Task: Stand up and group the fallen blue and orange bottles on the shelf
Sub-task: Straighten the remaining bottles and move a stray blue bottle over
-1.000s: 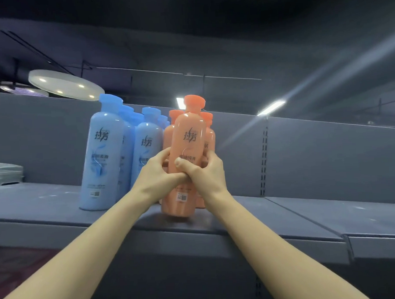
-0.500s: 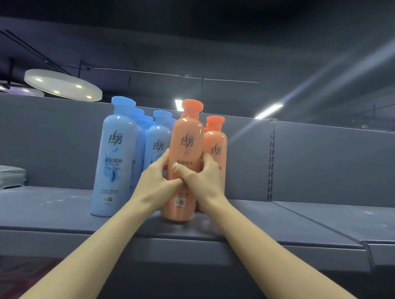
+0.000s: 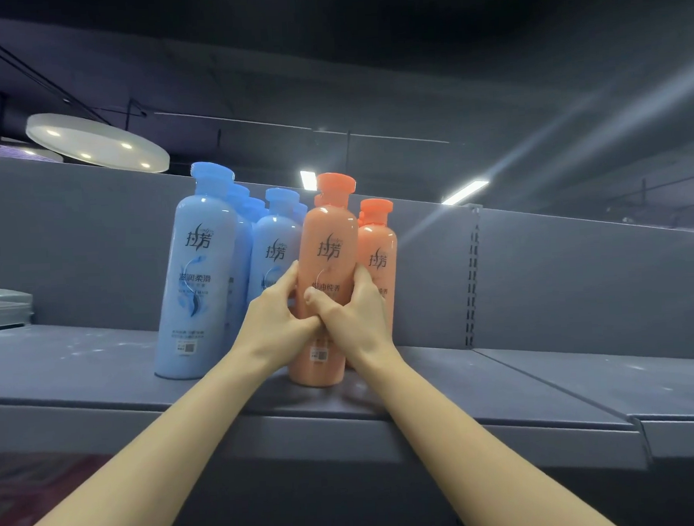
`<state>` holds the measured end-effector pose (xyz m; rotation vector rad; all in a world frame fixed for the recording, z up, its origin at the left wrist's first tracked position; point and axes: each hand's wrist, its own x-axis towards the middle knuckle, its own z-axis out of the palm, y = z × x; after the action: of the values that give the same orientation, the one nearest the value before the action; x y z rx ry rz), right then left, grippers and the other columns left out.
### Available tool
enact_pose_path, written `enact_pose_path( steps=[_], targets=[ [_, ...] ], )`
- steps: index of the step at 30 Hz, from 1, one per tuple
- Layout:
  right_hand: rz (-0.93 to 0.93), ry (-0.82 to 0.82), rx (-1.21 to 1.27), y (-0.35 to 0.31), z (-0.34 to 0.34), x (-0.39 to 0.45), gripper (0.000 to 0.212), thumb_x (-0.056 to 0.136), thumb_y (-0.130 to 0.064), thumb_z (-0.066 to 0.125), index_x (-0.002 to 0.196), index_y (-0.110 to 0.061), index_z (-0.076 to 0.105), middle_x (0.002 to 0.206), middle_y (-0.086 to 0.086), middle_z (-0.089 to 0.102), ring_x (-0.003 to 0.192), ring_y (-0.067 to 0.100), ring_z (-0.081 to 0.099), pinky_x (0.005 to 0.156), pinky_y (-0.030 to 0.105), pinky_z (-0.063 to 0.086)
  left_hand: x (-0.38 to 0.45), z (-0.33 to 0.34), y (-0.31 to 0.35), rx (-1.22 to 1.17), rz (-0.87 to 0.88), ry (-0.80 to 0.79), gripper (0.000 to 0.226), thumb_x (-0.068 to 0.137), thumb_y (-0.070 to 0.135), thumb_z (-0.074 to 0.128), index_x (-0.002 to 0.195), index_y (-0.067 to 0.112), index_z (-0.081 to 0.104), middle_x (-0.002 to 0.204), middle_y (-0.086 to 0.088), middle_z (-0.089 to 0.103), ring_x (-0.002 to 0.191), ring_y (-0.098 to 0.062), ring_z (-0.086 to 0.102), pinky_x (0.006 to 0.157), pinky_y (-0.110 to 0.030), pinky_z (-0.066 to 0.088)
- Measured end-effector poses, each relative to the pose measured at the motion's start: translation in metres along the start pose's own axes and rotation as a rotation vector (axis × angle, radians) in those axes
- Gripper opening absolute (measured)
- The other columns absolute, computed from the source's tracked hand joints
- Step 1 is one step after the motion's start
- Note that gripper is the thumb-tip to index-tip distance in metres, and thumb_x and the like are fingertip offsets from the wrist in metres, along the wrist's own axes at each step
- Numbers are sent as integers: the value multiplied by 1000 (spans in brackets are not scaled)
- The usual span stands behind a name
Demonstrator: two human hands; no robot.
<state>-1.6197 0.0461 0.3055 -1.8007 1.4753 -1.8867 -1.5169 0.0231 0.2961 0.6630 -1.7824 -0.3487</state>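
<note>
Both your hands wrap the front orange bottle [image 3: 327, 288] at mid-body: your left hand [image 3: 274, 321] curls round its left side, your right hand [image 3: 350, 317] round its right side, and the two thumbs meet across the label in front. That bottle stands upright on the shelf [image 3: 444, 382], near the front edge, its base on the board.

Just behind and to the right stands a second orange bottle [image 3: 378, 245], upright, partly hidden by your right hand; whether the two touch you cannot tell from here.

To the left is the blue group. A big blue bottle [image 3: 201, 278] stands upright closest to you, well apart from your left hand. A smaller-looking blue bottle [image 3: 276, 246] stands farther back, just beside the orange one you hold, with your left fingers in front of its lower label. More blue caps [image 3: 240, 196] show behind these two; how many bottles they belong to is unclear.

At the far left edge of the shelf sits a grey box [image 3: 2, 307], cut off by the frame.
</note>
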Motion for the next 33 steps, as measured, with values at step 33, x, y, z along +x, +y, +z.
enact_pose_path(
  steps=[33],
  targets=[
    [26, -13, -71, 8, 5, 2, 56, 74, -27, 72, 123, -17, 47, 120, 5, 56, 112, 22, 56, 99, 41, 46, -2, 7, -2, -39, -72, -71, 65, 81, 0, 54, 135, 31, 37, 99, 16, 62, 88, -3, 60, 74, -14, 45]
  ],
)
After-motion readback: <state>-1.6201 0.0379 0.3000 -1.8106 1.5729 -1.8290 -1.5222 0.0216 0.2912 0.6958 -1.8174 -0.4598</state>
